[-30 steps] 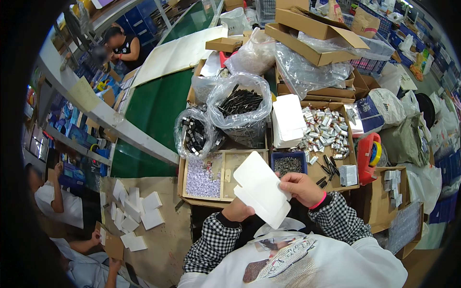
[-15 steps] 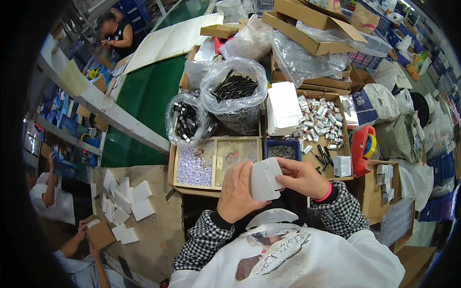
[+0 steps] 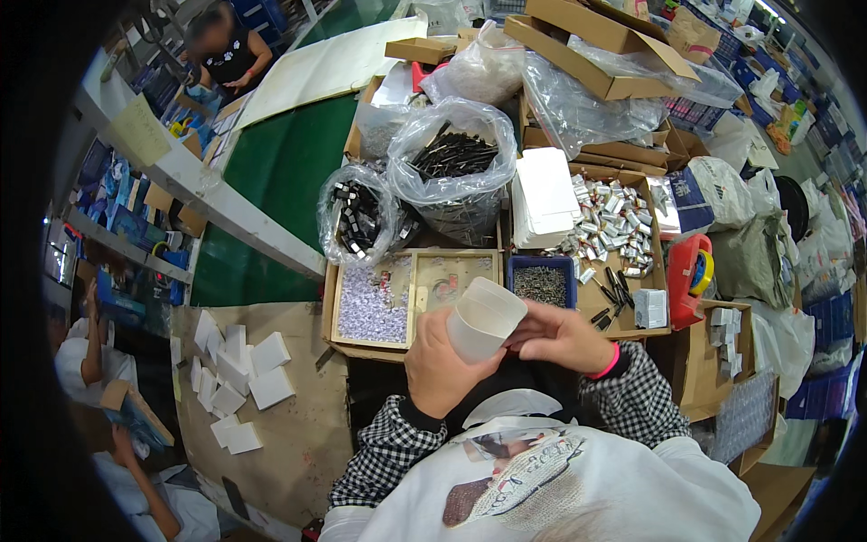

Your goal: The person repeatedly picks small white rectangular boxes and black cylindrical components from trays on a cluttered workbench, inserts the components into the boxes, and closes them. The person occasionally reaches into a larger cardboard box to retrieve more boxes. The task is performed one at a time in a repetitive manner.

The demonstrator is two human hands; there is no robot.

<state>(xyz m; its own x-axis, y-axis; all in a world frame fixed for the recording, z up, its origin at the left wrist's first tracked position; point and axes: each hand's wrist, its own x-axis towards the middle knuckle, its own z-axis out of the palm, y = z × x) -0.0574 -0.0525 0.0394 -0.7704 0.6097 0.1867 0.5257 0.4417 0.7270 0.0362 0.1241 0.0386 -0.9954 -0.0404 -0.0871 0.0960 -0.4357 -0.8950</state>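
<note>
A small white cardboard box (image 3: 477, 336) is held in front of my chest, its top end gaping so that I see into its hollow inside. My left hand (image 3: 437, 359) wraps round its left side and bottom. At the box's right side, my right hand (image 3: 571, 338) has its fingers curled against the edge, with the fingertips partly hidden behind it. Just beyond my hands lies a divided wooden tray (image 3: 411, 303) with small clear-and-purple pieces in its left compartment. Next to it is a blue bin (image 3: 542, 260) of small metal parts.
Folded white cartons (image 3: 545, 194) stand stacked beside silver-and-white parts (image 3: 614, 221). Clear bags of black pieces (image 3: 354, 217) and black sticks (image 3: 452, 163) are behind the tray. White boxes (image 3: 271, 387) lie on the left-hand table. A red tape dispenser (image 3: 684, 287) stands right; co-workers are left.
The white box has gone from flattish, with its flap side facing up, to standing with its end open. My right fingers have moved lower along its side. A co-worker's brown box has shifted left.
</note>
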